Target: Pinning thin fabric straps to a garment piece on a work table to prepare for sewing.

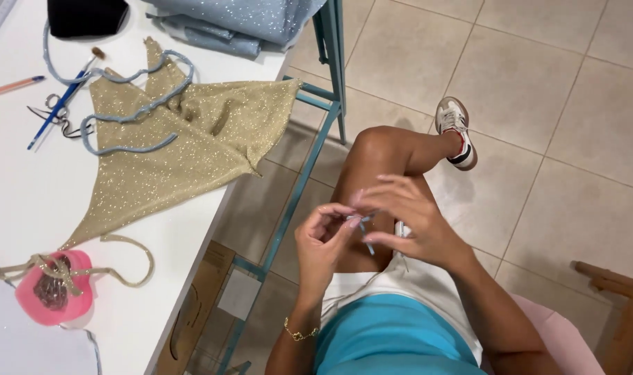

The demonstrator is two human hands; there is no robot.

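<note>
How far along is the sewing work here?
Looks done: the gold glittery fabric piece lies on the white table with thin blue cord straps laid over it. In hand: the left hand and right hand pinch a short blue cord piece over the lap. Left: folded light blue glittery fabric lies untouched.
</note>
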